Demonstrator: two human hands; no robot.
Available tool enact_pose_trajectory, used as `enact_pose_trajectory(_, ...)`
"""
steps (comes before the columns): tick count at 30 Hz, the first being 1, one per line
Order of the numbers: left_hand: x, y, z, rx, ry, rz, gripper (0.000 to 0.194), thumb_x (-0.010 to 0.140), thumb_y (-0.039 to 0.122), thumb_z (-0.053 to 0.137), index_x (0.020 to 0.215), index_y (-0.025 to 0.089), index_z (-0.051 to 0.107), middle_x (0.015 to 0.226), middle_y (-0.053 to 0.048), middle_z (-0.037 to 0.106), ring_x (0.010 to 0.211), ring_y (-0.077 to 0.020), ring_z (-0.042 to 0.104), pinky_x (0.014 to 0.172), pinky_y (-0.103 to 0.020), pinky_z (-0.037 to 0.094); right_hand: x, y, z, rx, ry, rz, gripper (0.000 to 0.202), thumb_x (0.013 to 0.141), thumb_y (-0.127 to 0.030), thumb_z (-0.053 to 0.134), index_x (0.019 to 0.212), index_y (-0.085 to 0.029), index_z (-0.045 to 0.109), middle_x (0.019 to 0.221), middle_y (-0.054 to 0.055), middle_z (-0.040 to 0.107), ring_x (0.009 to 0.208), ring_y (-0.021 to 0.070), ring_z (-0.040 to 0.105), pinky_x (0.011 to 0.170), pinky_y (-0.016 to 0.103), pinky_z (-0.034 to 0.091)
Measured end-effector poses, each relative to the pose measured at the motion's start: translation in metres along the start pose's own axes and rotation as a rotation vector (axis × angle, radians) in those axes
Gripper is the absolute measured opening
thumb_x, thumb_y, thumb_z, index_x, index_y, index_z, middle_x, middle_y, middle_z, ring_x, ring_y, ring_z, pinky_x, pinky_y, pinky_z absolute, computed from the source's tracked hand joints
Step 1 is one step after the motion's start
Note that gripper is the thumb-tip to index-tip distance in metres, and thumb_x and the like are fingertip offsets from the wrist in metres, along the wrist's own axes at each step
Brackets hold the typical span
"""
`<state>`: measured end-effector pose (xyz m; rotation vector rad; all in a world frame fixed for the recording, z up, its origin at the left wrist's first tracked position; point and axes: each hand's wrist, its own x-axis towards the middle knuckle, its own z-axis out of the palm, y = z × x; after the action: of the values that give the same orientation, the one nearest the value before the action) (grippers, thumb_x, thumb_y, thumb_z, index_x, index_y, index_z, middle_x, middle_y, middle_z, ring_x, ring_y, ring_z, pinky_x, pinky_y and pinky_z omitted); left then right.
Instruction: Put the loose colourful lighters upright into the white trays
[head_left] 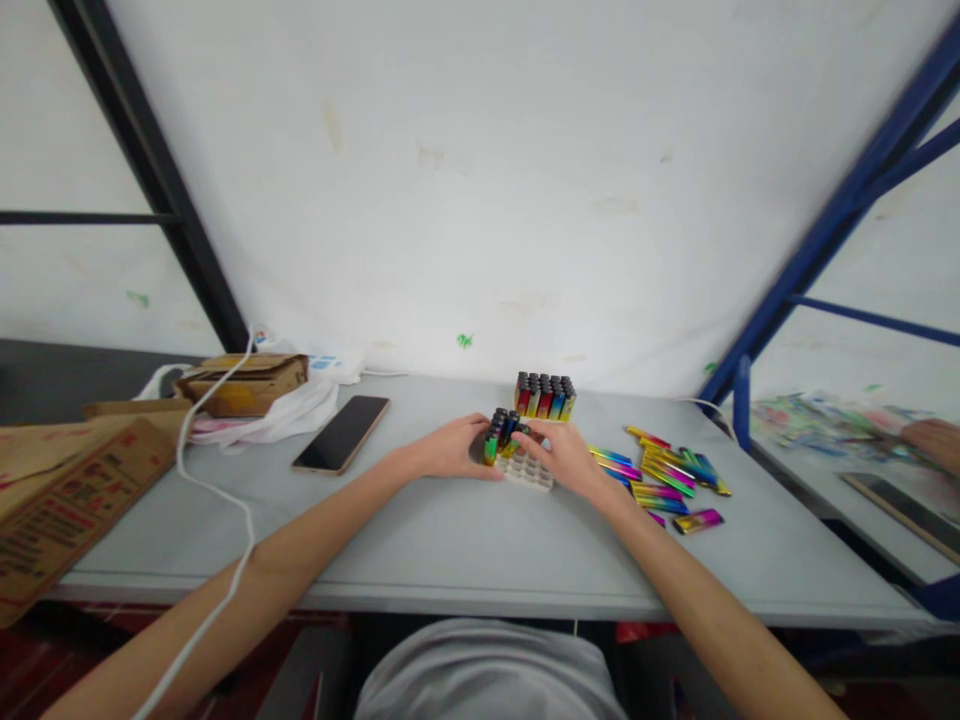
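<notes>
A white tray of small square cells (527, 471) lies on the table before me, with several lighters (493, 440) upright at its left end. My left hand (457, 448) curls around that left end, thumb at the near edge and fingers behind. My right hand (562, 452) reaches over the tray from the right, its fingers pinched on a lighter (516, 440) among the standing ones; the fingers partly hide it. Behind the tray stands a full block of upright lighters (545, 396) with black tops. To the right of my right hand lies a loose heap of shiny multicoloured lighters (664, 470).
A black phone (343, 433) lies left of my hands. Further left are an open small carton (244, 385), a white plastic bag (300, 418) and a larger cardboard box (82, 490). A white cable (182, 450) hangs across the left side. A blue frame (832, 220) stands at right.
</notes>
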<state>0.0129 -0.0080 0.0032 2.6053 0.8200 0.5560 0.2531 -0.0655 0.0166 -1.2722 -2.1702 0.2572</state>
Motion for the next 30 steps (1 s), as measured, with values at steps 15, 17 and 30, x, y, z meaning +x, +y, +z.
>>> enact_pose_trajectory(15, 0.001, -0.001, 0.001, -0.011, 0.004, 0.005, 0.072, 0.073, 0.063, 0.082, 0.124, 0.015, 0.067, 0.127, -0.016, 0.067, 0.116, -0.0344, 0.065, 0.107, -0.043, 0.051, 0.001, 0.022, -0.027, -0.287, 0.066, 0.097, 0.055, 0.111, -0.047, 0.028, 0.083, -0.02, 0.067, 0.081, 0.009, 0.074, 0.076, 0.0202, 0.066, 0.072, 0.028, 0.041)
enact_pose_trajectory(17, 0.0, -0.001, 0.001, -0.004, 0.01, 0.013, 0.071, 0.073, 0.063, 0.082, 0.123, 0.015, 0.067, 0.128, -0.016, 0.067, 0.116, -0.0338, 0.066, 0.108, -0.043, 0.051, -0.003, 0.04, -0.051, -0.351, 0.073, 0.196, 0.05, 0.109, -0.046, 0.033, 0.087, -0.019, 0.069, 0.082, 0.01, 0.075, 0.077, 0.0219, 0.067, 0.074, 0.029, 0.043)
enact_pose_trajectory(30, 0.0, -0.001, -0.001, -0.008, -0.017, 0.0, 0.072, 0.075, 0.061, 0.081, 0.127, 0.014, 0.065, 0.132, -0.015, 0.064, 0.122, -0.033, 0.063, 0.112, -0.04, 0.047, -0.036, 0.109, -0.094, -0.099, -0.431, 0.487, 0.025, 0.084, -0.035, 0.071, 0.097, -0.015, 0.077, 0.097, 0.009, 0.08, 0.086, 0.0236, 0.072, 0.076, 0.029, 0.052)
